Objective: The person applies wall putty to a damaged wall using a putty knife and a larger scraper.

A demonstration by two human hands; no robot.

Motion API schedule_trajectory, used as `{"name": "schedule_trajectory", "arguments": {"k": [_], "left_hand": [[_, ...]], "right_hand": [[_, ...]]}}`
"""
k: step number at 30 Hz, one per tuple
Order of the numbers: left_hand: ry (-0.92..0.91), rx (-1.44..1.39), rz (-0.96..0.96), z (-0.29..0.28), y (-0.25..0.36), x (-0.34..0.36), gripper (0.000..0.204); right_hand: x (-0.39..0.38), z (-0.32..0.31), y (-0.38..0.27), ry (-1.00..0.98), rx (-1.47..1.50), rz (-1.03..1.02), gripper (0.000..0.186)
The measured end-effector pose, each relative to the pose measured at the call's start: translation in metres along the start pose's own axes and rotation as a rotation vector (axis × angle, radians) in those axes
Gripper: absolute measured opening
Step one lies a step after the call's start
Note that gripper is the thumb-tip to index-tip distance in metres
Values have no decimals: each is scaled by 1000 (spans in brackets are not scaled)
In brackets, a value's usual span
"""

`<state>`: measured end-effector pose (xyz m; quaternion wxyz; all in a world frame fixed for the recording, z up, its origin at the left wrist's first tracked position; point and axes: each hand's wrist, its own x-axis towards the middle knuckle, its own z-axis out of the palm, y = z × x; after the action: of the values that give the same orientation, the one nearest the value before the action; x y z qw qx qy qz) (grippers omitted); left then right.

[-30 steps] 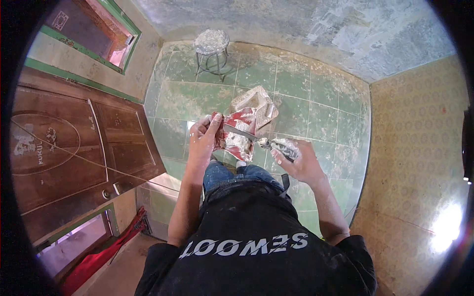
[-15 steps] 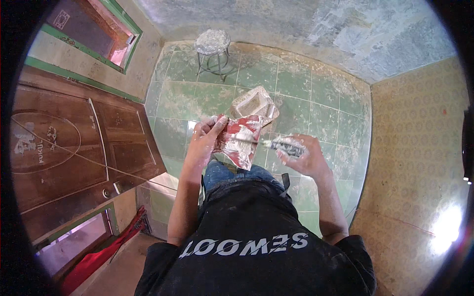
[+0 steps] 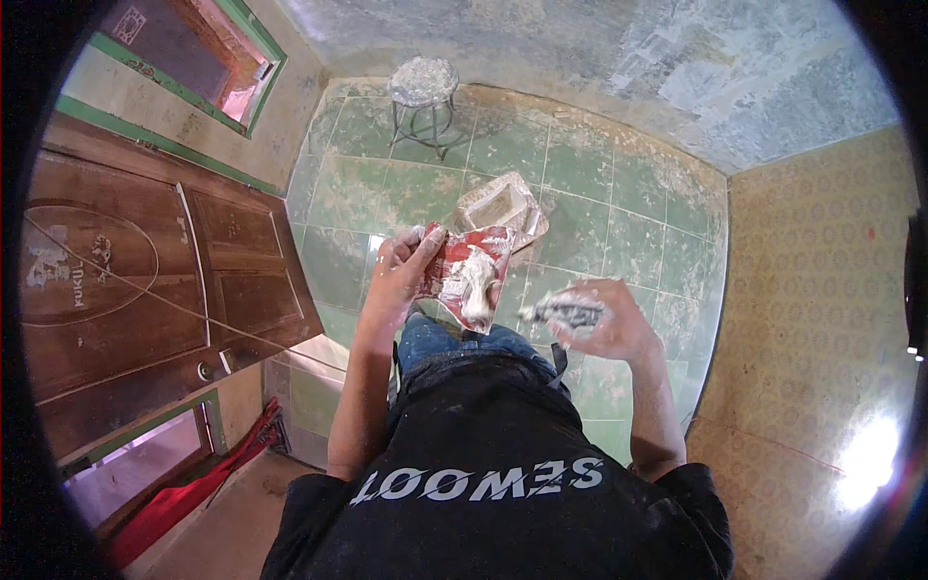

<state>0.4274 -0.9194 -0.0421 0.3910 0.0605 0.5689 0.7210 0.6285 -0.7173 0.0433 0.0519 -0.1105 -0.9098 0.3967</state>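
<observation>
My left hand point(image 3: 404, 268) pinches the upper left corner of a red, irregularly cut sheet point(image 3: 450, 253), held out at waist height. White paste point(image 3: 477, 283), which looks like putty, is smeared over it and heaped in a thick lump toward its lower right. To the right, my right hand point(image 3: 619, 321) is wrapped round the putty-crusted dark handle of a putty knife point(image 3: 572, 315). The knife points left and is apart from the sheet; its blade is hard to make out. White residue coats the fingers of both hands.
Beyond the sheet, a whitish putty-caked container point(image 3: 503, 205) lies on the green tiled floor point(image 3: 580, 227). A round stool point(image 3: 423, 85) stands near the far wall point(image 3: 599, 58). On the left is a brown wooden door point(image 3: 145, 251); a patterned yellowish wall point(image 3: 812, 290) rises on the right.
The putty knife has drawn back right and slightly down, off the sheet. Paste that was spread flatter now stands in a lump. My left hand stays almost still.
</observation>
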Motion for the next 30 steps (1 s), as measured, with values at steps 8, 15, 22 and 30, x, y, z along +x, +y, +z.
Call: {"name": "schedule_trajectory", "arguments": {"k": [8,15,22,30], "left_hand": [[25,123,20,2,5,-2,22],[140,76,36,20,19,-12,28],[59,41,17,10,14,-7,27],[59,42,-7,9,15,-6,22]], "right_hand": [[5,-9,-8,65,26,56,40],[7,-5,6,-67,31,188,36],[6,-5,8,-113,-28,-25,32],[6,-10,2,-76,81,-6,29]]}}
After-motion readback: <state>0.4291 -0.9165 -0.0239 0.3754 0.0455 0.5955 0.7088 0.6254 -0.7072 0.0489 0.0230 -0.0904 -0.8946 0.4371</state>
